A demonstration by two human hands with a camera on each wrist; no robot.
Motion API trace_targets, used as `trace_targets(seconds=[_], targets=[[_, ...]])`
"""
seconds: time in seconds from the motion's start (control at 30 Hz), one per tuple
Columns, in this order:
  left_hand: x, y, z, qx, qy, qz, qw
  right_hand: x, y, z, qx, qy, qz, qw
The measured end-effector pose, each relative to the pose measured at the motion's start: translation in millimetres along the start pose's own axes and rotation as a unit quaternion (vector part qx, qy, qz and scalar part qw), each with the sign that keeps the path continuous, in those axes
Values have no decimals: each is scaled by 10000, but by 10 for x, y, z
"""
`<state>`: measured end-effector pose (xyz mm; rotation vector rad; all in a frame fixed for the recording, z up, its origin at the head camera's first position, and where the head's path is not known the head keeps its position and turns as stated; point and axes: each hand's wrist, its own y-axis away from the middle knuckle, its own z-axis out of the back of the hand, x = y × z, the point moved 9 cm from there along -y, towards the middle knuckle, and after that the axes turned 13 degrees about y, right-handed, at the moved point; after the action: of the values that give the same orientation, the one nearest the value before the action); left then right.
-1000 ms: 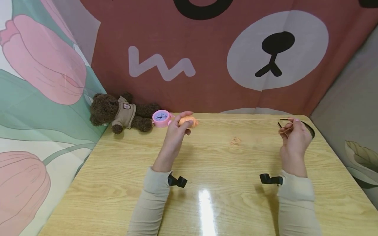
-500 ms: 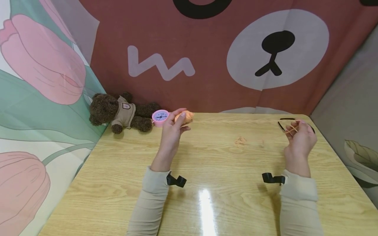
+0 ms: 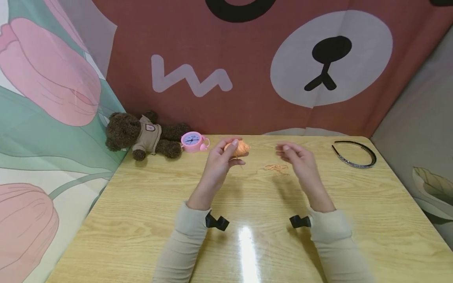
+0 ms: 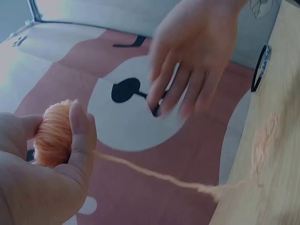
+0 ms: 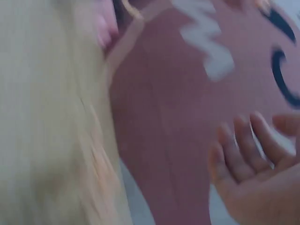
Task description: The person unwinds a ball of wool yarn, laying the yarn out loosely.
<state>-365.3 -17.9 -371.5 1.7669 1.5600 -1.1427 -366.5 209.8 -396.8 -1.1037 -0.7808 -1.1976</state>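
Orange yarn, 1 small wound ball (image 3: 241,147): pinched in the left hand (image 3: 221,159) between thumb and fingers, raised above the tabletop (image 3: 269,220). Long axis in the head view close to a 9-to-3 o'clock line.

Loose yarn (image 3: 276,168), same orange, 1 slack heap: on the tabletop, between the 2 hands and a little toward the person. Stretched roughly 9 to 3 o'clock. Bearing from the ball, 4 o'clock; from the right hand, between 8 and 9 o'clock. Governing relation: the right hand is the nearer of the 2, its fingertips just beyond the heap.

Strand (image 4: 159,176), 1: in the left wrist view, runs from the ball down to the loose yarn, passing clear of the right hand.

Right hand (image 3: 301,161): fingers loosely bent and slightly apart, nothing seen in them; blurred in the wrist views.

Headband (image 3: 361,166), 1, black with a glittering outer face: flat on the tabletop, 3 o'clock of the right hand, well apart from it.

Twin-bell alarm clock (image 3: 192,140), 1, pink: 10 o'clock of the left hand, near it.

Teddy bear (image 3: 148,137), 1, dark brown plush in a beige shirt: lying with head toward 9 o'clock, feet just beside the clock; contact cannot be told.
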Motion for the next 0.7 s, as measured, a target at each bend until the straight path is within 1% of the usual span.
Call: trace_targets(seconds=[0.03,0.07,0.13,0.17,0.2,0.23,0.27,0.33,0.43,0.5,0.57,0.63,0.7], targets=[[14,11,-33,89,-10,49,9999,62,27,-196,422,173,176,9988],[22,22,-64,175,-18,78,9998,122,64,-386,804,387,338,9954],[29,46,-103,270,-58,114,9996,215,149,-717,1470,700,581,9849],[27,53,-117,301,-88,108,9994,250,194,-850,1747,798,673,9791],[24,59,-126,313,-79,101,9994,273,234,-948,1933,890,718,9744],[10,65,-129,312,-81,79,9995,294,261,-1016,2034,928,726,9720],[-3,69,-128,301,-108,56,9995,306,276,-1050,2052,962,704,9714],[-22,69,-116,270,-126,19,9996,297,273,-1022,1849,981,580,9761],[-40,58,-93,231,-242,-38,9994,214,222,-847,1318,743,129,9884],[-45,51,-72,159,-355,-56,9992,170,187,-713,1031,488,-89,9934],[-48,46,-52,93,-457,-64,9989,157,168,-621,948,193,-227,9950],[-47,48,-38,58,-534,-38,9986,177,161,-567,1018,27,-233,9945],[-30,47,-33,99,-587,53,9982,209,154,-541,1125,-36,-183,9935]])
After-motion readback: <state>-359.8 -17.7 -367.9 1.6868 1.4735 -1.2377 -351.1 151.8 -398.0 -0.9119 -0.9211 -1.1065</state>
